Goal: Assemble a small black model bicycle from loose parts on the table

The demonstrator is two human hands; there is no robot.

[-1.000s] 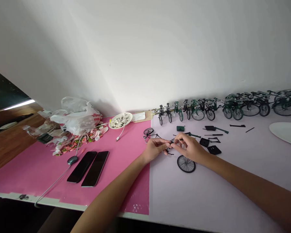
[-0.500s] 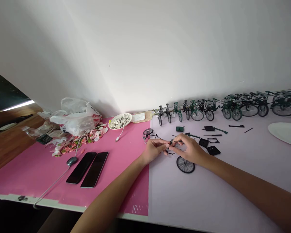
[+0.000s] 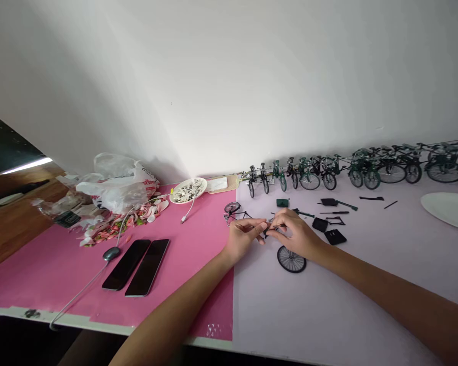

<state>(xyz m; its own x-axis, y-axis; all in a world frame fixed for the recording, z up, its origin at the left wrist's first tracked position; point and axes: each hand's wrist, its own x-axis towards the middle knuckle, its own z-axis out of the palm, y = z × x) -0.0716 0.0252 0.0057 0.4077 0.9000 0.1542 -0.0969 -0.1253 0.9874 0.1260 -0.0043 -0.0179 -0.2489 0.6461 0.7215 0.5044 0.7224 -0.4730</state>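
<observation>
Thumb and fingers of my left hand are pinched on a small dark bicycle part. My right hand closes on the same part from the other side, its fingertips nearly meeting the left ones. Fingers hide most of the part, so its exact shape cannot be made out. Just below the right hand a loose toy bicycle wheel lies flat. Behind the left hand is a partly built toy bicycle, its frame running under the fingers. Flat black pieces and a green box-shaped piece lie near my right hand.
A row of toy bicycles stands along the wall. A white plate is at far right. On the pink side are two phones, a cable with a dark puck, a plate of small pieces and a plastic bag.
Both hands stay together in nearly the same spot, with the fingers shifting slightly around the small part. The thin dark end that stuck out below them no longer shows.
</observation>
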